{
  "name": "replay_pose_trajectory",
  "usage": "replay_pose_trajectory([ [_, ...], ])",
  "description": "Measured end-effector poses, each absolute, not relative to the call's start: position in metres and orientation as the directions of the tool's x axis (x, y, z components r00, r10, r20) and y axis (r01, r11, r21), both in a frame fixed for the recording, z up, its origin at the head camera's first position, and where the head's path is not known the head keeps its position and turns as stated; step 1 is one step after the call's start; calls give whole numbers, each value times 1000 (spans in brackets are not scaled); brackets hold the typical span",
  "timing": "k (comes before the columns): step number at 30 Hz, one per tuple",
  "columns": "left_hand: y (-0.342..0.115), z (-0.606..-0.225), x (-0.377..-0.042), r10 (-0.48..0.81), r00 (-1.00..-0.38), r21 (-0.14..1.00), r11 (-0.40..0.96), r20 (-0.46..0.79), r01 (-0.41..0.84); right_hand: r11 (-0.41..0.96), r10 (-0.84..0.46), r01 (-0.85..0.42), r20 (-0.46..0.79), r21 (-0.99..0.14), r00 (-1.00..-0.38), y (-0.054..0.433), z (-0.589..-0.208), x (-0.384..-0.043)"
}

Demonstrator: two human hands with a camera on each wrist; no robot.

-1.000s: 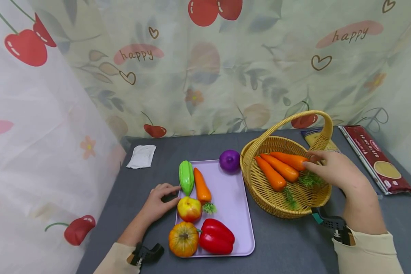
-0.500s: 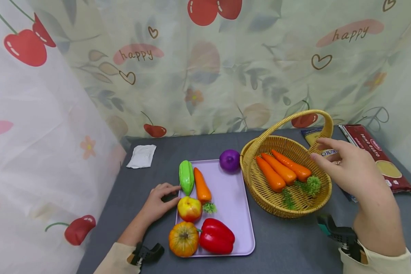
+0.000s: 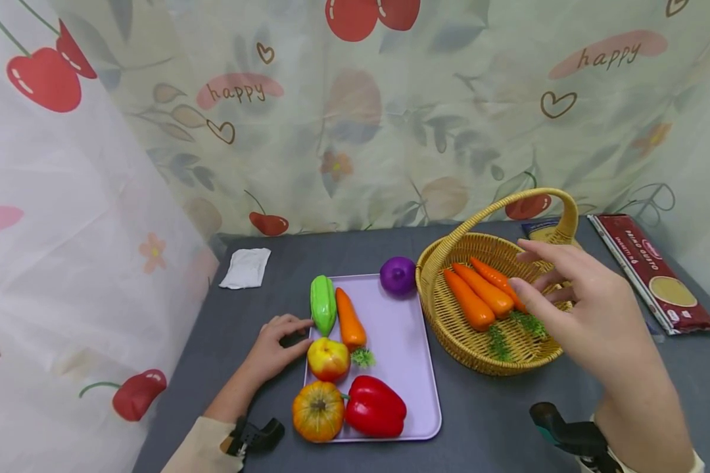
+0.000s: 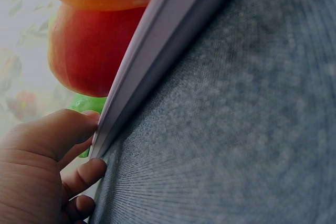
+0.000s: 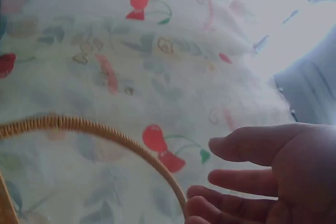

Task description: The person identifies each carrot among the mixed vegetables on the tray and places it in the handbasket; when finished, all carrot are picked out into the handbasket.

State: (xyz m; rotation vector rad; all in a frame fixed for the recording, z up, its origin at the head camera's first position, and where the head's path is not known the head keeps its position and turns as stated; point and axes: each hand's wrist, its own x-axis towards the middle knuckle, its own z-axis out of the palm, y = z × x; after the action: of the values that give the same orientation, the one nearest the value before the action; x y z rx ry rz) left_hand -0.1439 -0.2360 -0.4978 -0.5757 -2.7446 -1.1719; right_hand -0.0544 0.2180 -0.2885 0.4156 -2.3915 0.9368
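Observation:
In the head view my left hand [image 3: 275, 349] rests at the left side of a lilac tray [image 3: 411, 381], its thumb and fingertips at the tray's rim [image 4: 128, 72]. Beside it on the tray lie a green ridged vegetable [image 3: 323, 305], a carrot [image 3: 350, 318] and a red-yellow fruit [image 3: 329, 359]. My right hand [image 3: 594, 315] hovers over the right side of a wicker basket [image 3: 467, 348], fingers spread and holding nothing. Three carrots [image 3: 482, 289] lie inside the basket, and the hand covers part of the rightmost one. The basket's arched handle [image 5: 113, 132] shows in the right wrist view.
A small pumpkin [image 3: 318, 412] and a red bell pepper [image 3: 376, 406] occupy the tray's near end. A purple onion-like ball [image 3: 398, 276] sits at its far right corner, close to the basket. Behind are a white packet [image 3: 245, 268] and a red spaghetti pack [image 3: 657, 272].
My right hand let go of the rightmost carrot in the basket, drew back to the right, then came leftward over the basket again. The left hand stays at the tray.

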Motion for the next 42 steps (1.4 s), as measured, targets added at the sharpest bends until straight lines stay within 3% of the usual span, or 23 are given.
replay_pose_trajectory([
  [4, -236, -497, -146, 309, -918, 672, 628, 248, 393, 666, -124, -538, 634, -517, -763, 202, -290, -51],
  [12, -236, -497, -147, 314, -916, 668, 628, 251, 399, 549, -204, -627, 639, -553, -741, 171, -298, -50],
  [23, -236, -496, -144, 303, -922, 675, 630, 241, 384, 483, -335, -549, 435, -682, -836, 119, -331, -64],
  [30, -237, -497, -143, 307, -919, 677, 624, 246, 390, 532, -401, -543, 371, -650, -838, 92, -361, -79],
  [36, -237, -497, -143, 308, -917, 674, 624, 253, 396, 601, -522, -517, 191, -609, -831, 82, -392, -100],
  [42, -236, -497, -143, 303, -921, 675, 629, 245, 386, 571, -602, -493, 74, -656, -795, 78, -423, -116],
])
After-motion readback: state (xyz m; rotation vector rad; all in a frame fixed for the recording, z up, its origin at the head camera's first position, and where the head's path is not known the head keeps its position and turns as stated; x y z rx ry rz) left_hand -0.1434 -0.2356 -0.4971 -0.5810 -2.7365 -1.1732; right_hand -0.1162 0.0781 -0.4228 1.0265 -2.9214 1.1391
